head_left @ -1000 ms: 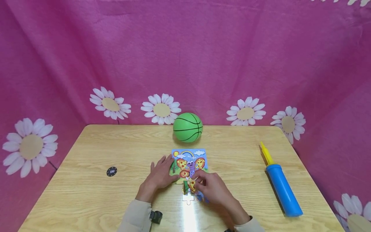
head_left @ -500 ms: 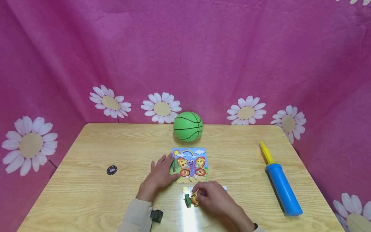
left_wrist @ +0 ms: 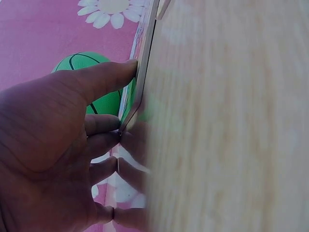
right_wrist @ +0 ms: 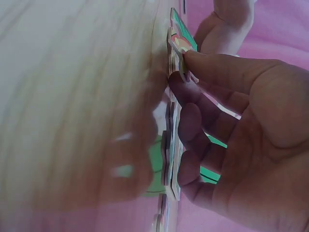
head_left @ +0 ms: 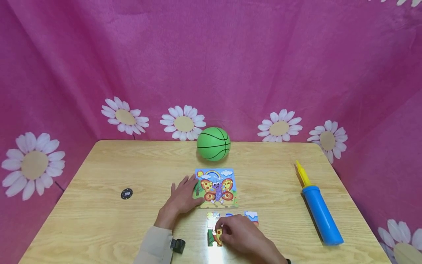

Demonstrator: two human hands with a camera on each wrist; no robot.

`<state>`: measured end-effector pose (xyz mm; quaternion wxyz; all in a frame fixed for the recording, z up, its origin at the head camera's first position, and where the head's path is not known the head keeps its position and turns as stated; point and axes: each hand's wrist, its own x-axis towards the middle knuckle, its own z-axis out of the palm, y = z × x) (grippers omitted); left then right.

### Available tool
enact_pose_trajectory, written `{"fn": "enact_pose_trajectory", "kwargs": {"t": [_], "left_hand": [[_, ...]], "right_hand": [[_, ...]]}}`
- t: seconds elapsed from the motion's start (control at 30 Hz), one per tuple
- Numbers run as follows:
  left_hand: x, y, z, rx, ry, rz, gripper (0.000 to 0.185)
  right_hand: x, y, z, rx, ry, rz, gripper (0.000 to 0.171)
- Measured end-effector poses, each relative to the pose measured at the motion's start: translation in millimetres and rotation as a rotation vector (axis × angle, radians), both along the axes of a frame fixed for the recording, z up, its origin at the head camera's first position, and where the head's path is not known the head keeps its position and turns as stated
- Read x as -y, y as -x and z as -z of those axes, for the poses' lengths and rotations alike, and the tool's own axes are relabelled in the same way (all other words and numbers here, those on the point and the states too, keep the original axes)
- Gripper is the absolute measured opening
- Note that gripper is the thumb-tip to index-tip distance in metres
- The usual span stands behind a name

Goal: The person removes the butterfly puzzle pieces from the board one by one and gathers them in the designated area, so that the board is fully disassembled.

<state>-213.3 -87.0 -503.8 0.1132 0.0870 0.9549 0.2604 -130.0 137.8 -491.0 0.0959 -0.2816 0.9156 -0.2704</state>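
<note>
My left hand point(head_left: 182, 197) rests at the left side of a butterfly picture puzzle point(head_left: 219, 183); its thumb and fingers touch the board's edge in the left wrist view, spread and fairly straight. Nearer to me, my right hand point(head_left: 242, 234) pinches a puzzle piece point(head_left: 210, 237) with green and a yellow-red wing between thumb and index finger. That piece sits tilted, low over the table, in the right wrist view. Just beyond it lies a sun piece point(head_left: 213, 217). A rainbow piece point(head_left: 229, 215) and a cloud piece point(head_left: 251, 216) show behind the right hand, which hides part of this group.
Behind the puzzle sits a green ball point(head_left: 213, 144) with black lines. A blue pump point(head_left: 323, 216) with a yellow nozzle lies at the right. On the left is a black chip point(head_left: 126, 193) marked 100. A pink flowered cloth point(head_left: 211, 73) hangs behind the wooden table point(head_left: 95, 223).
My right hand has drawn back from the butterfly picture toward me, carrying the wing piece to just below the sun piece. The left hand has stayed put.
</note>
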Motion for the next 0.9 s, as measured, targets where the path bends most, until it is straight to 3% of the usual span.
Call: {"fn": "enact_pose_trajectory", "kwargs": {"t": [0.27,0.53,0.9], "left_hand": [[-0.3,-1.2,-0.6,0.003,0.011,-0.002,0.077],[-0.7,-1.3,0.5,0.007,0.017,-0.001,0.077],[-1.5,-1.2,0.9,0.011,0.010,-0.009,0.076]], "right_hand": [[-1.4,-1.4,0.3,-0.019,-0.017,-0.001,0.019],[-11.3,7.4,-2.0,0.058,0.046,0.076,0.016],[-22.6,28.1,0.0,-0.054,0.032,0.121,0.019]]}}
